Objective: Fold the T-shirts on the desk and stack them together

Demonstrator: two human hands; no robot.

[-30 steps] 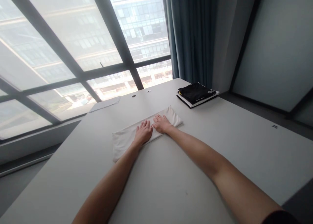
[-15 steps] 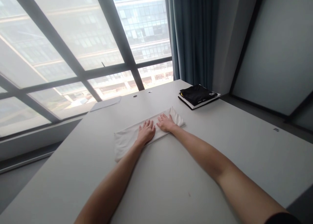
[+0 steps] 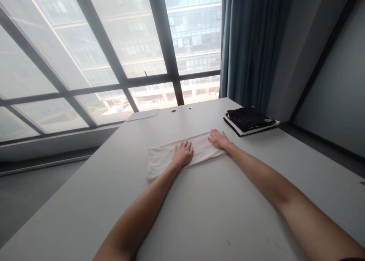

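Observation:
A white cloth (image 3: 162, 156), folded into a long flat strip, lies on the white table (image 3: 199, 200). On its middle rests my left hand (image 3: 183, 153), palm down with the fingers spread. My right hand (image 3: 219, 139) presses flat on the cloth's right end, fingers stretched out and apart. That end is partly covered by the hand. My left forearm passes close by the cloth's near left corner.
Toward the back right of the table sits a stack of folded black and white clothes (image 3: 251, 118). A pale sheet (image 3: 142, 115) lies at the far left edge. Beyond stand large windows (image 3: 131, 36) and a blue curtain (image 3: 245, 44).
My right hand has slid rightward along the cloth to its end, away from my left hand, which stays on the middle. The view has turned left.

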